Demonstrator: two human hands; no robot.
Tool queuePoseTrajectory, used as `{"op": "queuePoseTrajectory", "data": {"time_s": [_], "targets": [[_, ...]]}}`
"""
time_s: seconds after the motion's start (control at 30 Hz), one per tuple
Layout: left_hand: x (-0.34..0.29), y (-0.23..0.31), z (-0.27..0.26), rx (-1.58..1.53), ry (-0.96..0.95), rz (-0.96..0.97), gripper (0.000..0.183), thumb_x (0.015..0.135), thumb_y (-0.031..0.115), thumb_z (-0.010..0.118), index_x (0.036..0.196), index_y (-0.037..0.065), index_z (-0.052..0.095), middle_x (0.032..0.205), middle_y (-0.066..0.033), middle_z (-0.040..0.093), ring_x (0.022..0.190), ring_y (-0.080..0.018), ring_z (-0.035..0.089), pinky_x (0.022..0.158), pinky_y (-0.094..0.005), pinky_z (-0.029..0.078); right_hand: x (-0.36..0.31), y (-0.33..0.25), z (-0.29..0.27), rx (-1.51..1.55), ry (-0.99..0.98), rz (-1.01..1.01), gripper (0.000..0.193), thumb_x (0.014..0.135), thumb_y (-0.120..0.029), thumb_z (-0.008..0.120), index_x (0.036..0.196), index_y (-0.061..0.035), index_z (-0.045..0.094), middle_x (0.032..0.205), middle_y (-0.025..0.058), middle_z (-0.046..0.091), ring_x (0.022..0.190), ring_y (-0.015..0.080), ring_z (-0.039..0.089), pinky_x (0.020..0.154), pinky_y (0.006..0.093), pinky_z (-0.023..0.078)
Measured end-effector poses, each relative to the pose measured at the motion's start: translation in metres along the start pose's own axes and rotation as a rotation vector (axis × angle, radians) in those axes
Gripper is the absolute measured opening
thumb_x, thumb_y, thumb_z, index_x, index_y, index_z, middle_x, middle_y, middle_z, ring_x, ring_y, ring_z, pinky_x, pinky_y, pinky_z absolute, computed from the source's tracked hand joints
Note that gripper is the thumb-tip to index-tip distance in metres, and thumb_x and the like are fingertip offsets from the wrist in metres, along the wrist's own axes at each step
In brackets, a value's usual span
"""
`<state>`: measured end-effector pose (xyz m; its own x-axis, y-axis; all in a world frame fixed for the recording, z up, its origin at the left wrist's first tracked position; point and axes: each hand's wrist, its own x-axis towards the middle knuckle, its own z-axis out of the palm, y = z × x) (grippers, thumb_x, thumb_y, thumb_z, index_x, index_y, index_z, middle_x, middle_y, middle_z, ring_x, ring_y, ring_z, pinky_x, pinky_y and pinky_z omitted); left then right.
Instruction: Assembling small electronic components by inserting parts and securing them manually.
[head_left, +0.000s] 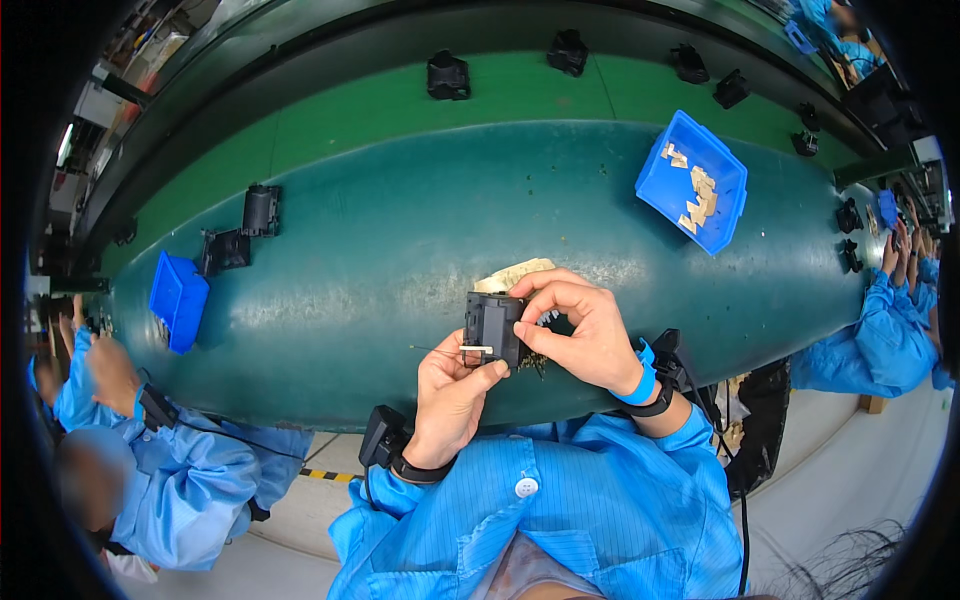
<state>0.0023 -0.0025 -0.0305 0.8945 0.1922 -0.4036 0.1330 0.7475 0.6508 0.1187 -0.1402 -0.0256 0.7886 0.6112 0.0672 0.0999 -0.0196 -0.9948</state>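
Over the near middle of the table I hold a black plastic housing (490,318), boxy with a ridged face. My left hand (447,400) grips its lower end between thumb and fingers. My right hand (582,332) is at its upper right edge, with the index finger on the top corner and the thumb against the side. A narrow pale strip (477,349) crosses the lower part of the housing next to my left thumb. Just behind the housing lies a pale flat piece (515,274). Small dark bits (540,365) show under my right hand, too small to name.
A blue bin (735,210) holding pale pieces stands far right; another blue bin (182,318) is at left beside black housings (262,210). More black parts (447,76) line the green far strip (400,115). Co-workers in blue sit on both sides. Cables hang from my wrist devices.
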Motion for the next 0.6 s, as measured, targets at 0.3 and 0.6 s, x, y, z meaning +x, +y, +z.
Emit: {"op": "queuePoseTrajectory", "data": {"time_s": [0.3, 0.6], "targets": [[0.0003, -0.0023, -0.0017, -0.011, -0.011, 0.003, 0.032, 0.078, -0.01, 0.063, 0.109, -0.003, 0.055, 0.094, -0.0085, 0.064, 0.082, -0.012, 0.06, 0.077, -0.0263, 0.05, -0.0003, -0.0008, 0.0005, 0.008, 0.006, 0.025, 0.006, 0.07, -0.003, 0.07, 0.073, -0.0029, 0.065, 0.102, 0.0101, 0.065, 0.09, 0.0189, 0.063, 0.078, 0.03, 0.049], [0.0005, -0.0027, -0.0029, -0.046, -0.019, -0.02, 0.031, 0.078, -0.01, 0.063, 0.107, -0.002, 0.056, 0.094, -0.0075, 0.064, 0.082, -0.0118, 0.06, 0.078, -0.0264, 0.05, 0.0003, -0.003, 0.0016, 0.009, 0.007, 0.028, 0.007, 0.068, -0.002, 0.07, 0.072, -0.0022, 0.064, 0.101, 0.011, 0.063, 0.087, 0.0185, 0.064, 0.077, 0.0293, 0.051]]}}
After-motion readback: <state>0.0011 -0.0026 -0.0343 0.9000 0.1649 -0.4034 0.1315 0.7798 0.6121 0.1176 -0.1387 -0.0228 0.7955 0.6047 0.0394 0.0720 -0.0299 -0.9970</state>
